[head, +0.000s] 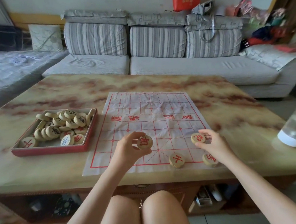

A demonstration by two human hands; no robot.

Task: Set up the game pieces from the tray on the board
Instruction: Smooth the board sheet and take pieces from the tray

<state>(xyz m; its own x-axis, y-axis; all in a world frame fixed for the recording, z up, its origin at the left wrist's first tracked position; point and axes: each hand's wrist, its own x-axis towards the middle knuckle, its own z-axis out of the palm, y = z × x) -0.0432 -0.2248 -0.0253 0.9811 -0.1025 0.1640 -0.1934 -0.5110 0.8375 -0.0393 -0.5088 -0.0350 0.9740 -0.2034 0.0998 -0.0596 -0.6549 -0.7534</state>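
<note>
A creased white cloth board [143, 112] with a red printed grid lies flat on the marbled surface [72, 89]. Just left of the board sits a shallow red-walled cardboard tray [50, 150], heaped with round pale wooden discs [64, 124] lettered black or red (some lean on edge). Two red-lettered discs rest on the board's near edge, one right of centre [177, 160] and one at its right corner [209, 159]. Over the board's near rows, the left grip [127, 148] holds one more red-lettered disc [144, 142] and the right grip [214, 142] another [198, 138].

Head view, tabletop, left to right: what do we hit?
red tray of pieces -> left hand pinching red-marked piece -> lone piece lying flat -> second held piece -> right hand pinching it -> clear bottle
</note>
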